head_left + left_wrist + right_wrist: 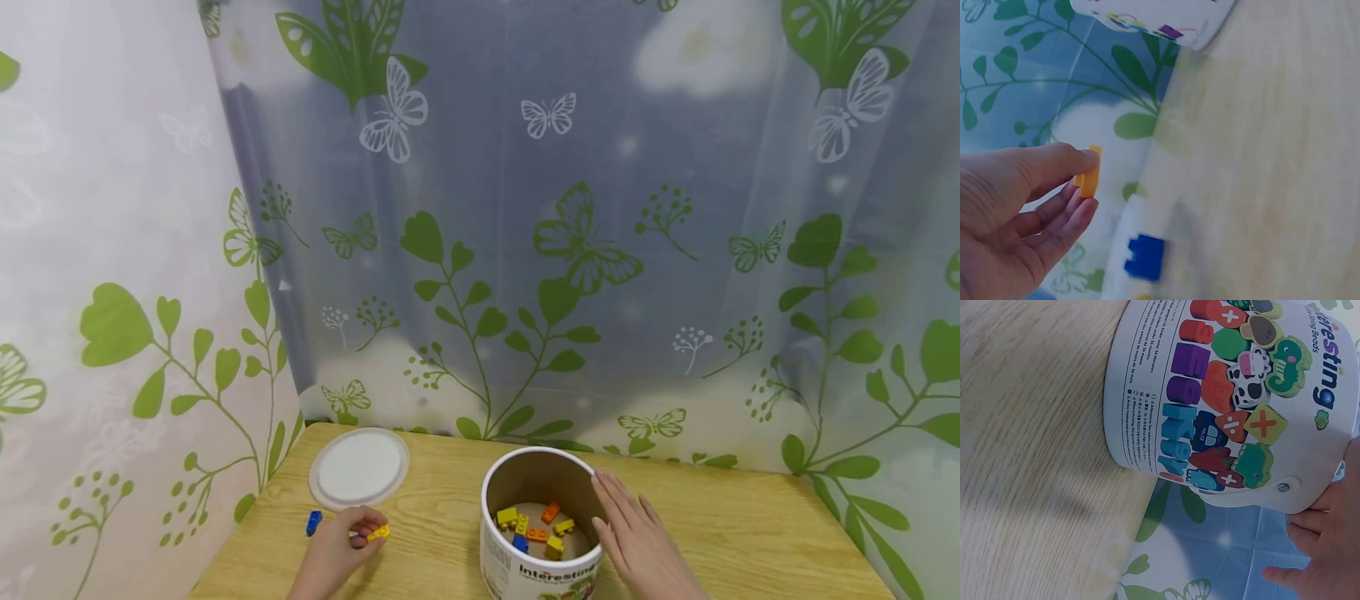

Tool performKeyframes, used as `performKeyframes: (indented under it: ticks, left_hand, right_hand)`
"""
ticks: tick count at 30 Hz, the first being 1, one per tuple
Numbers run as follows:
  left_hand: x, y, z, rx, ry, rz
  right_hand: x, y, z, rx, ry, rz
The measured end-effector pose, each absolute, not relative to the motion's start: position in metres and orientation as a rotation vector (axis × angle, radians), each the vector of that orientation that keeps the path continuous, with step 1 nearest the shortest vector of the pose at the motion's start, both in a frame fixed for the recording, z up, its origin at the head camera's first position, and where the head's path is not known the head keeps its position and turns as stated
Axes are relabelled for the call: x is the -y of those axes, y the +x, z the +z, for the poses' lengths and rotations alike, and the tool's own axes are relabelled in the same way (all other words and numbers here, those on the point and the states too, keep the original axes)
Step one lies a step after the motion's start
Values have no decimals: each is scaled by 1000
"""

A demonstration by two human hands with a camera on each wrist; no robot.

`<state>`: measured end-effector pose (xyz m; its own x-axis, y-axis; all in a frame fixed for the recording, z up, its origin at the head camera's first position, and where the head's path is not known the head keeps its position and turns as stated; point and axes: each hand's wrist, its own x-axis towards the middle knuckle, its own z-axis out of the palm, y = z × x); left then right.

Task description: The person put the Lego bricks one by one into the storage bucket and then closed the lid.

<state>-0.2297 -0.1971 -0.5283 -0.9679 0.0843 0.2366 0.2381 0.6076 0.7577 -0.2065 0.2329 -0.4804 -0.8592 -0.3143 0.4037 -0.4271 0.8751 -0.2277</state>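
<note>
My left hand [343, 546] pinches a yellow toy brick [378, 532] between thumb and fingertips, above the table left of the bucket. The left wrist view shows that brick [1089, 173] edge-on. A blue toy brick [313, 522] lies on the table just left of this hand. With fingers mostly straight, my right hand [636, 533] rests against the right rim of a white printed bucket [498, 567]. Inside lie several bricks, among them a yellow brick [507, 517], an orange brick [551, 512] and a blue brick [521, 544].
A round white lid [360, 468] lies flat at the table's back left. The wooden table [442, 483] meets a patterned curtain [480, 250] behind and another patterned sheet [112, 250] on the left. At the left wrist view's bottom edge, a yellow piece [1142, 297] is mostly cut off.
</note>
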Motion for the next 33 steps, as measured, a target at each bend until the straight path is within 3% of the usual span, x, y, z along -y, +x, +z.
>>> performKeyframes:
  ticks: [33]
  left_hand:
    - [94,-282,-443,2462,-681,-1216]
  right_hand:
    - [-234,-207,-480,2717,550,422]
